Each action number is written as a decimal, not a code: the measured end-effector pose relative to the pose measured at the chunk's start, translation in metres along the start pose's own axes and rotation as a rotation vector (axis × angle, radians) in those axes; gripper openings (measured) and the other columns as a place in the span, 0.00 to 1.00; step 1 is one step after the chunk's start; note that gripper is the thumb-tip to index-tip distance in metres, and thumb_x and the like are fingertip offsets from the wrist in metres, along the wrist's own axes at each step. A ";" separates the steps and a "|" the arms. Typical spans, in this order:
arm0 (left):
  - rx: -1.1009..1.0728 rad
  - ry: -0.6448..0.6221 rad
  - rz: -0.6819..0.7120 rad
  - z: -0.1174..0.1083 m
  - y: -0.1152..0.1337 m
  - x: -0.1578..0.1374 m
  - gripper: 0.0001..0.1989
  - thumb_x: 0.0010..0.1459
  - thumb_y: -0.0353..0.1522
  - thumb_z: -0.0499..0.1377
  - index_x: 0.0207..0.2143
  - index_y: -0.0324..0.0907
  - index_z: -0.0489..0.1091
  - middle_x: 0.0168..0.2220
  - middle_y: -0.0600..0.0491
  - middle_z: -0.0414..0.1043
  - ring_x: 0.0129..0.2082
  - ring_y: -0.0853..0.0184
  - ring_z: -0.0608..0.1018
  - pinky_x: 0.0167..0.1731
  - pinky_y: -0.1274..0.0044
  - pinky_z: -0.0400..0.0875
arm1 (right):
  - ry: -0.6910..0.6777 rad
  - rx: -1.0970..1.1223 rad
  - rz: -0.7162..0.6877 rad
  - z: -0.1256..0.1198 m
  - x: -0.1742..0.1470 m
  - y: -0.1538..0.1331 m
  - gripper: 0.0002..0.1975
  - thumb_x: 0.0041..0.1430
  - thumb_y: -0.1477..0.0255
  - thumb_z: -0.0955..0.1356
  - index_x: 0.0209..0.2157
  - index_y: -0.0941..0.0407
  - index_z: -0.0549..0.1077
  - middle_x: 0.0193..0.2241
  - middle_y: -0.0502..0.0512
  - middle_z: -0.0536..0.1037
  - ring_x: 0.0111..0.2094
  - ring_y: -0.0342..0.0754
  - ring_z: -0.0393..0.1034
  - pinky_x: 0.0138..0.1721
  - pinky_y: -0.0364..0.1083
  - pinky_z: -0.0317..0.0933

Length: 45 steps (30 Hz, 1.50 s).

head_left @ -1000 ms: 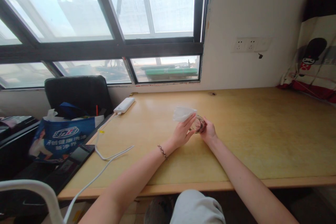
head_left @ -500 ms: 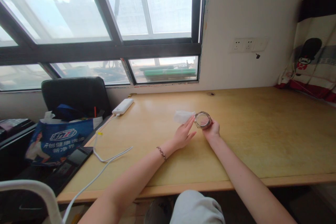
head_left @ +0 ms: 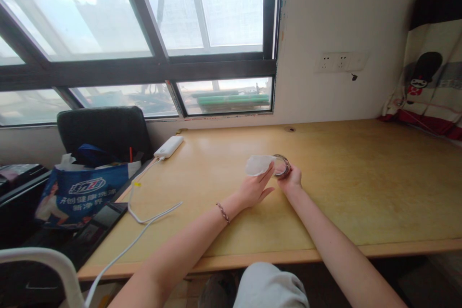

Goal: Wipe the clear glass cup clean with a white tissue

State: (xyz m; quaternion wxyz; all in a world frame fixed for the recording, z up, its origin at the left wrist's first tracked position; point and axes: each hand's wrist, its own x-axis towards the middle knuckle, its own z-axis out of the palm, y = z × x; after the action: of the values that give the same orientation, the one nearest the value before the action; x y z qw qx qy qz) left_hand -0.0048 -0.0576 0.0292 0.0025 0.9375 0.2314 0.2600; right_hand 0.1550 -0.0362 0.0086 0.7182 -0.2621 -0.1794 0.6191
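A round glass dish point(head_left: 281, 167) with a dark, patterned rim is held up over the table by my right hand point(head_left: 290, 180). Its fingers curl round the near right side of the dish and are partly hidden by it. My left hand point(head_left: 255, 190) has its fingers stretched and pressed together at the dish's left edge, thumb apart. A thin white tissue point(head_left: 258, 165) is caught at these fingertips, its loose part hanging out to the left. How the tissue is pinched is hard to make out.
The wooden table point(head_left: 361, 187) runs along the window and wall. On its left lie a white power bank point(head_left: 169, 147) and a white cable point(head_left: 147, 222). A blue bag point(head_left: 83, 192) and a black chair point(head_left: 104, 130) stand further left.
The left hand and tissue have shifted slightly right, and the tissue is more spread and covers the dish's left edge. The dish has turned a little in the right hand.
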 end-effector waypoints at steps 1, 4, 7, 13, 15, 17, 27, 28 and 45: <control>0.008 0.014 -0.030 0.001 0.000 0.000 0.31 0.57 0.37 0.47 0.59 0.39 0.37 0.59 0.44 0.39 0.58 0.59 0.47 0.54 0.65 0.51 | -0.002 -0.021 0.004 0.000 0.000 0.002 0.13 0.49 0.71 0.59 0.13 0.55 0.57 0.10 0.46 0.59 0.13 0.41 0.54 0.19 0.43 0.56; 0.019 0.066 -0.110 0.002 -0.003 0.001 0.31 0.57 0.38 0.46 0.58 0.39 0.37 0.59 0.43 0.38 0.58 0.59 0.47 0.53 0.65 0.52 | 0.050 -0.036 0.016 0.002 -0.001 0.006 0.11 0.50 0.71 0.59 0.16 0.55 0.62 0.12 0.47 0.64 0.15 0.42 0.58 0.22 0.44 0.58; 0.029 0.093 -0.125 0.003 -0.005 0.001 0.31 0.57 0.39 0.46 0.58 0.36 0.39 0.59 0.41 0.38 0.59 0.59 0.46 0.54 0.66 0.51 | 0.120 -0.020 0.023 0.002 -0.001 0.008 0.09 0.49 0.72 0.59 0.19 0.56 0.65 0.14 0.48 0.67 0.17 0.42 0.61 0.24 0.44 0.60; 0.021 0.069 -0.068 0.003 -0.003 0.000 0.32 0.57 0.40 0.45 0.58 0.35 0.37 0.59 0.40 0.38 0.59 0.59 0.45 0.54 0.66 0.51 | 0.146 0.011 -0.059 -0.003 0.004 0.004 0.08 0.47 0.73 0.59 0.22 0.57 0.68 0.21 0.52 0.73 0.25 0.46 0.68 0.30 0.47 0.63; 0.022 0.037 -0.022 0.002 0.000 0.001 0.32 0.57 0.40 0.45 0.58 0.35 0.38 0.59 0.40 0.38 0.59 0.58 0.45 0.54 0.66 0.50 | 0.140 -0.003 -0.102 -0.005 0.006 0.002 0.08 0.46 0.73 0.59 0.22 0.57 0.68 0.21 0.52 0.73 0.26 0.47 0.68 0.30 0.47 0.63; 0.029 0.002 0.039 0.000 0.002 0.001 0.32 0.56 0.40 0.46 0.58 0.36 0.39 0.59 0.41 0.40 0.58 0.58 0.46 0.54 0.66 0.50 | 0.149 -0.010 -0.117 -0.007 0.007 0.000 0.09 0.45 0.73 0.59 0.21 0.57 0.69 0.20 0.53 0.73 0.24 0.47 0.68 0.28 0.48 0.63; 0.097 0.048 -0.060 0.004 -0.002 -0.001 0.30 0.57 0.40 0.45 0.57 0.35 0.42 0.58 0.40 0.45 0.58 0.57 0.49 0.54 0.64 0.50 | 0.133 -0.015 -0.081 -0.001 0.003 0.000 0.09 0.44 0.72 0.59 0.22 0.57 0.69 0.21 0.54 0.74 0.27 0.48 0.69 0.31 0.50 0.63; 0.096 0.041 -0.046 0.004 -0.002 -0.001 0.30 0.57 0.40 0.45 0.58 0.34 0.41 0.58 0.40 0.43 0.58 0.58 0.48 0.54 0.65 0.50 | 0.106 -0.040 -0.104 -0.001 0.003 0.001 0.09 0.45 0.72 0.59 0.23 0.56 0.69 0.21 0.53 0.74 0.27 0.49 0.69 0.31 0.50 0.63; 0.175 -0.041 0.094 0.000 0.004 -0.002 0.29 0.57 0.41 0.43 0.57 0.34 0.44 0.56 0.41 0.50 0.57 0.59 0.53 0.53 0.68 0.52 | 0.152 0.112 0.034 0.004 -0.001 0.003 0.10 0.49 0.75 0.58 0.20 0.58 0.67 0.18 0.51 0.73 0.20 0.43 0.67 0.22 0.41 0.62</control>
State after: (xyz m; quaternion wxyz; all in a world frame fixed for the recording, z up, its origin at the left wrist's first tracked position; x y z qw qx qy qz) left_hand -0.0041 -0.0620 0.0289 -0.0868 0.9490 0.2089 0.2196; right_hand 0.1500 -0.0362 0.0094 0.7328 -0.2708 -0.0848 0.6185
